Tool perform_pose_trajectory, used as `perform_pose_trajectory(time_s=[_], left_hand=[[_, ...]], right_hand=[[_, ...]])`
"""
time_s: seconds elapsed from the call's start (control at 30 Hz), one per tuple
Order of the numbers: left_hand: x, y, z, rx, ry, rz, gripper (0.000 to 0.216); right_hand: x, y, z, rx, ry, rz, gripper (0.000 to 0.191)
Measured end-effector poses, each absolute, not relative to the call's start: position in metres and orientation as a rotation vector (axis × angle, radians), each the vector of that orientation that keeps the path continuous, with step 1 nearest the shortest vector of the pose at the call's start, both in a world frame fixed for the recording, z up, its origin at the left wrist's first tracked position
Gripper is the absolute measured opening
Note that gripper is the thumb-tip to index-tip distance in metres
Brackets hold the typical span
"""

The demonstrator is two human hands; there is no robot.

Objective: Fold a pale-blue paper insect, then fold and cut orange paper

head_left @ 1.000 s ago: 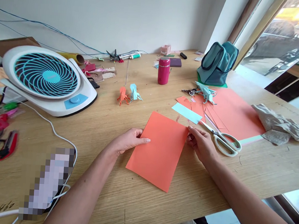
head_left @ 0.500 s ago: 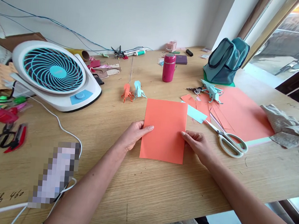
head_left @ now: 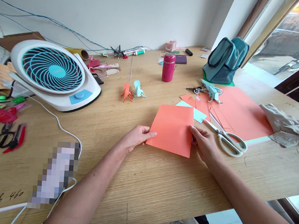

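Observation:
An orange sheet of paper point(head_left: 172, 129) is held between my two hands above the wooden table, tilted a little. My left hand point(head_left: 138, 138) pinches its left edge, thumb on top and fingers underneath. At the right edge, my right hand point(head_left: 202, 143) grips it the same way. Behind the sheet's upper right part lies a light blue paper strip point(head_left: 199, 116), partly covered by it. White-handled scissors point(head_left: 230, 141) rest to the right of my right hand. Two folded paper figures, one orange point(head_left: 126, 92) and one pale blue point(head_left: 138, 89), stand beyond the sheet.
A white fan point(head_left: 56, 74) stands at the left, its cable running across the table. Further back is a pink flask point(head_left: 168, 67). On the right are a large orange sheet point(head_left: 246, 115), a blue folded figure point(head_left: 211, 91), a teal bag point(head_left: 226, 61) and a crumpled cloth point(head_left: 287, 125).
The orange sheet has shifted right and tilted, its near edge now slanting. Both hands moved slightly right with it, and more of the light blue strip shows behind it.

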State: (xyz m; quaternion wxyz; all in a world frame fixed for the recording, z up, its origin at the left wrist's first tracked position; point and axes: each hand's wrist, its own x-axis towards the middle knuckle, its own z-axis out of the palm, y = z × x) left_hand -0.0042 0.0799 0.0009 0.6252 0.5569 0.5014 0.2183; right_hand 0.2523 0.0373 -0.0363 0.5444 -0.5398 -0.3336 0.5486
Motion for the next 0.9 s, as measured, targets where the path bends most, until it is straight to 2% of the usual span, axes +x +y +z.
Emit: perform_pose_trajectory(time_s=[0.4,0.63,0.73,0.8,0.9], left_hand=[[-0.004,0.079,0.000,1.261,1.255,0.563,0.039],[-0.027,0.075,0.028,1.732,1.332,0.082,0.045],[-0.018,0.062,0.040,2.090,1.707,0.209,0.031],[-0.001,0.050,0.038,2.262,1.570,0.363,0.015],[0.029,0.033,0.018,2.387,1.294,0.470,0.040]], right_hand=[[0.257,0.030,-0.030,-1.340,-1.040,1.612,0.048],[0.256,0.013,-0.019,-1.439,-1.142,1.684,0.046],[0.253,0.000,-0.017,-1.405,-1.133,1.732,0.048],[0.249,-0.009,-0.017,-1.368,-1.122,1.768,0.056],[0.241,-0.022,-0.018,-1.321,-1.138,1.808,0.064]])
